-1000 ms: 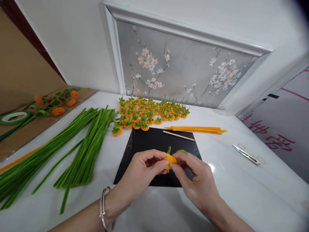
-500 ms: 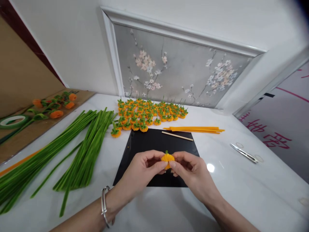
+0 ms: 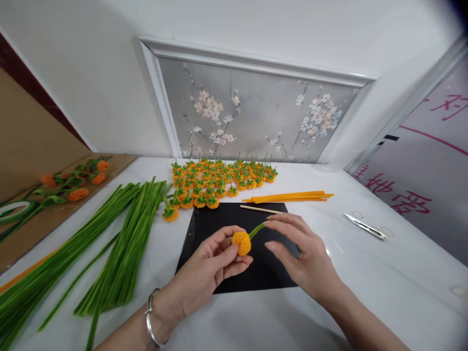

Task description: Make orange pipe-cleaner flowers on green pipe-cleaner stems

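My left hand point(image 3: 217, 258) pinches a round orange pipe-cleaner flower point(image 3: 242, 243) between thumb and fingers, above a black mat point(image 3: 234, 278). A green stem point(image 3: 257, 230) sticks out from the flower toward the upper right. Beside the stem's tip is my right hand point(image 3: 300, 248), its thumb and fingers apart; the fingertips are close to the tip, and I cannot tell whether they touch it. Partly behind that hand lies a thin wooden stick point(image 3: 258, 208) across the mat's far edge.
Many orange flowers with green tops point(image 3: 219, 180) stand at the back. Green pipe cleaners point(image 3: 126, 253) lie left, orange ones point(image 3: 292, 196) behind the mat. Tweezers point(image 3: 363, 226) rest on the right. Green tape point(image 3: 16, 212) and a finished flower stem point(image 3: 54, 200) lie on cardboard at far left.
The flower has turned so its green stem now points right. My right hand has let go of the flower's orange part and moved right with its fingers spread. The view has shifted slightly.
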{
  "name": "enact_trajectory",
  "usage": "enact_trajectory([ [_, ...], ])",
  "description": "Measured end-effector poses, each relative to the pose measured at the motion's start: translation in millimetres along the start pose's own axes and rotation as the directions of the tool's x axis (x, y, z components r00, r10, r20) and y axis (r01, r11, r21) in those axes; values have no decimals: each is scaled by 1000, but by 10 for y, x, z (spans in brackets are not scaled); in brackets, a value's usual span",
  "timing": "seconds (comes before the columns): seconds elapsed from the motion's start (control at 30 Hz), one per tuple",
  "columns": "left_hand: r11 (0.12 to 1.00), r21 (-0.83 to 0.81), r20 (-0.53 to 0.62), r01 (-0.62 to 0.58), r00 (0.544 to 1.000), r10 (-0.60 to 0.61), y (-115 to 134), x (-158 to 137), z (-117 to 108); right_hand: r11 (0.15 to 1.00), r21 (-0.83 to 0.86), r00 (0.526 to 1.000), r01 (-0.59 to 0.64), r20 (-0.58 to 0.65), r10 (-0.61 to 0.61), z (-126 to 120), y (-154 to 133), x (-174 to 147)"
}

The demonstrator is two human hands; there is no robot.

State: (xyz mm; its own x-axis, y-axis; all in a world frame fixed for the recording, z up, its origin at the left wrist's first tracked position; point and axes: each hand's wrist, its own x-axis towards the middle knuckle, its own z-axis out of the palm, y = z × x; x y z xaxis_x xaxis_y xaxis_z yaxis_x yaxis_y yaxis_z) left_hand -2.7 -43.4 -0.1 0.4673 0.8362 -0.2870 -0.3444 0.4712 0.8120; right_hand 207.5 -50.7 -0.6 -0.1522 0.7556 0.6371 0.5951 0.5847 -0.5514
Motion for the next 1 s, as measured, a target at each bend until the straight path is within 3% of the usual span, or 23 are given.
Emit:
enact_trajectory([
  [0.1,996,85,23,-37,999,35,1,4,-3,988,-89,992,128,5,-128,48,54,-5],
  [0.3,944,315,46,-99,995,89,-7,37,-1,968,-174,983,180,-14,-185,49,40,-17],
  [0.47,817,544,-3,-191,973,229,-52,104,1,945,-210,968,250,60,-243,69,-50,-31],
  [0.6,714,664,39,-222,964,264,-101,112,9,938,-216,962,271,97,-255,100,-94,-49],
  [0.9,580,760,100,-294,934,342,-146,53,39,919,-196,939,342,110,-326,92,-101,-93],
  [1.0,642,703,84,-305,933,350,-119,36,46,914,-200,935,353,92,-341,42,-76,-67],
])
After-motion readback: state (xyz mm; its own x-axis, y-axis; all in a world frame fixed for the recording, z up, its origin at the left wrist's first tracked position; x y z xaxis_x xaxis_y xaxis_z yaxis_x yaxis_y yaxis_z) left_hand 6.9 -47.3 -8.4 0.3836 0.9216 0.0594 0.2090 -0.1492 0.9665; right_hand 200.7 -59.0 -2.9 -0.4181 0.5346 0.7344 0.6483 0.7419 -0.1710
